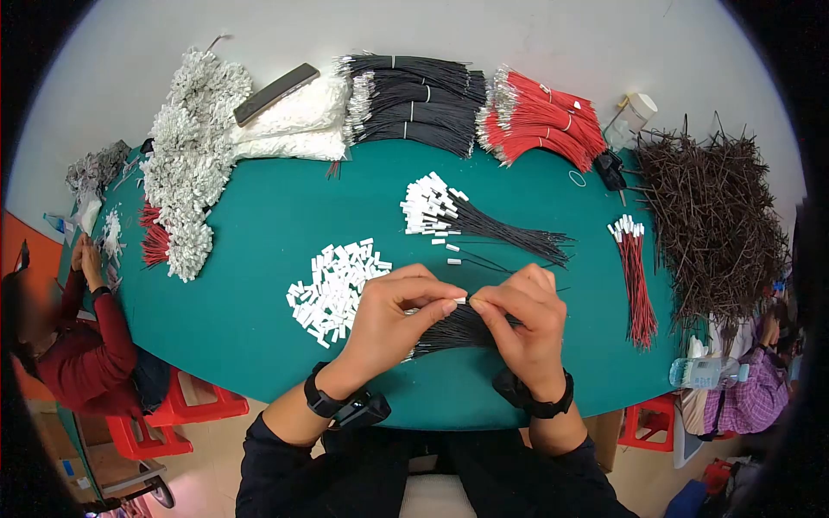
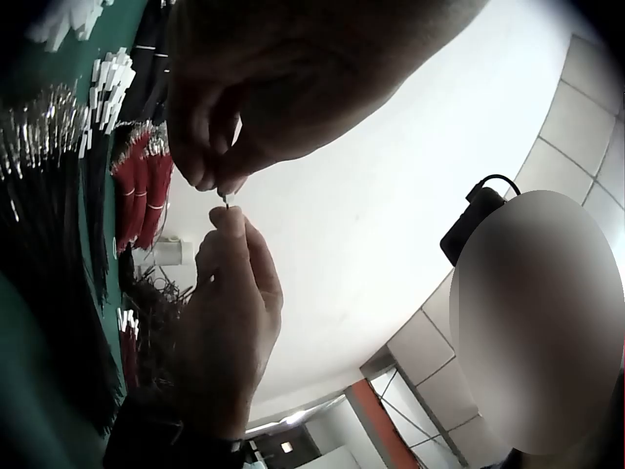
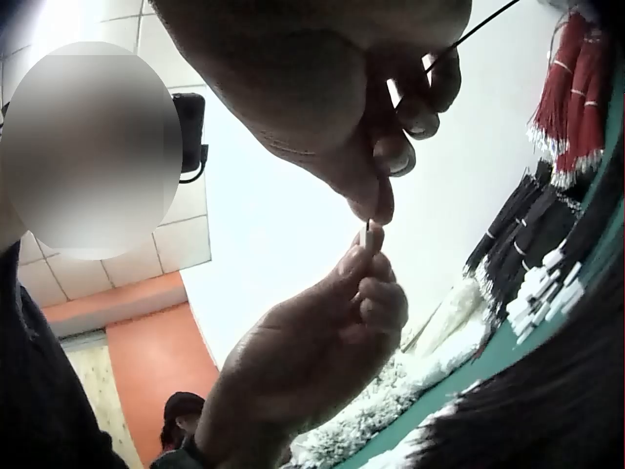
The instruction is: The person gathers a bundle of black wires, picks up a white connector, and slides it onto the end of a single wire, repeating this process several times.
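The left hand [image 1: 395,312] pinches a cap [image 1: 460,300], small, white and block-shaped; the right hand [image 1: 528,321] pinches a thin black wire [image 3: 474,36] at the cap's three o'clock end. Wire and cap meet there; how deep is hidden. The wire's tail runs out behind the right fingers. Loose white caps [image 1: 332,293] lie heaped at nine o'clock, silver-tipped black wires [image 1: 458,332] at six, partly covered, capped wires [image 1: 509,231] bunched towards twelve-thirty.
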Motion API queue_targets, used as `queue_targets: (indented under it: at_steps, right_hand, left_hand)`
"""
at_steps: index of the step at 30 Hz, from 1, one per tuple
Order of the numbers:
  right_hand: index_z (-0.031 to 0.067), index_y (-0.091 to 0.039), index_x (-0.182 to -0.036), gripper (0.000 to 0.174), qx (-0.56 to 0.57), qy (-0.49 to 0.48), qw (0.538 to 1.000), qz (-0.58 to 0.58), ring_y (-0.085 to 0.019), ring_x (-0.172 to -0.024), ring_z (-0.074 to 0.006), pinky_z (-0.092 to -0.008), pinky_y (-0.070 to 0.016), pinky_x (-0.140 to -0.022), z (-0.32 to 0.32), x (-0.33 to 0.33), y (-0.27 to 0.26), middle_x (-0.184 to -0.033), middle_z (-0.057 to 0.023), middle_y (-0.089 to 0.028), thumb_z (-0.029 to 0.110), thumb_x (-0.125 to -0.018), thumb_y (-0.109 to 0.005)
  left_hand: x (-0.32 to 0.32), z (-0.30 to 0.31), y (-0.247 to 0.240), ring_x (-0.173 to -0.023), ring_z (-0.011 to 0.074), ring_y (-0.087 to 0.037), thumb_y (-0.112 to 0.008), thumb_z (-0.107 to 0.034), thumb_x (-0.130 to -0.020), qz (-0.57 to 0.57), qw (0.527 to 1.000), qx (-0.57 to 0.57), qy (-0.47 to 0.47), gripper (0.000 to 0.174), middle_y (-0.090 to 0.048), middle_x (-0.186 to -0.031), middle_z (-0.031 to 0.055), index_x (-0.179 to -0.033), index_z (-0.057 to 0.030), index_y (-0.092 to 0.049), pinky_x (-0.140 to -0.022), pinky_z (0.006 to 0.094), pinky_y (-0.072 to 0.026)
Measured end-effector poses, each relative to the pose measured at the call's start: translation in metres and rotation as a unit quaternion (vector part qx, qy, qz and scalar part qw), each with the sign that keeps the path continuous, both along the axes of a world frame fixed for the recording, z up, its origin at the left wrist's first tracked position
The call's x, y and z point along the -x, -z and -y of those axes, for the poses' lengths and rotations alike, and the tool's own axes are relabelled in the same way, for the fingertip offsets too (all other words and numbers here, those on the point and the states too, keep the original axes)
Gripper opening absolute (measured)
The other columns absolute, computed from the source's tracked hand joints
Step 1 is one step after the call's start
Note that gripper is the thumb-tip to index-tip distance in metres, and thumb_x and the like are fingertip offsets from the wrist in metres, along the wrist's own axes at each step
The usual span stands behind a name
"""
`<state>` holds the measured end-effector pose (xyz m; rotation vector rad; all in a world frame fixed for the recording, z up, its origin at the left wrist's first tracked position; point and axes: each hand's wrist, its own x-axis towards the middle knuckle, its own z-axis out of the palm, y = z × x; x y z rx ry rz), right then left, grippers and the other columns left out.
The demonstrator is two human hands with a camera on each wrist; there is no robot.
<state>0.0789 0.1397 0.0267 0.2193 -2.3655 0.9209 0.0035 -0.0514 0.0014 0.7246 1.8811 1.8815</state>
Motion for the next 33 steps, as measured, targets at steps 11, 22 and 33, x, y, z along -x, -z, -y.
queue_targets:
  at_steps: [11, 22, 33]
  right_hand:
    - [0.0045, -0.072, -0.101, 0.022, -0.175, 0.106, 0.978, -0.031, -0.06, -0.09, -0.0313, -0.0439, -0.0466, -0.086, -0.02, 0.016, 0.005, -0.097, -0.009, -0.067, 0.009, -0.081, -0.078]
    - [0.0018, -0.069, -0.089, 0.012, -0.117, -0.092, 0.974, 0.17, -0.059, -0.083, -0.0317, -0.0414, -0.0501, -0.075, 0.0, 0.003, 0.03, -0.083, -0.0102, -0.064, 0.007, -0.08, -0.077]
    - [-0.0002, -0.066, -0.09, 0.003, 0.263, -0.116, 0.928, 0.238, -0.053, -0.058, -0.0093, -0.0267, -0.0396, -0.051, 0.004, -0.003, 0.006, -0.075, -0.0052, -0.065, 0.001, -0.093, -0.068]
  left_hand:
    - [0.042, 0.009, 0.005, -0.093, 0.0286, -0.067, -0.079, 0.0, -0.079, -0.341, 0.908, 0.193, -0.146, 0.017, -0.072, -0.105, 0.0094, -0.096, -0.0061, -0.078, -0.08, 0.0376, -0.0551]
    - [0.042, 0.031, 0.018, -0.093, 0.0274, -0.057, -0.078, -0.004, -0.074, -0.383, 0.829, 0.407, 0.007, 0.008, -0.061, -0.09, 0.0056, -0.078, -0.0082, -0.073, -0.083, 0.0405, -0.0494]
    - [0.043, 0.036, 0.027, -0.091, 0.0262, -0.057, -0.077, -0.004, -0.072, -0.398, 0.832, 0.386, 0.03, 0.008, -0.061, -0.09, 0.0051, -0.075, -0.0086, -0.071, -0.082, 0.0369, -0.05]
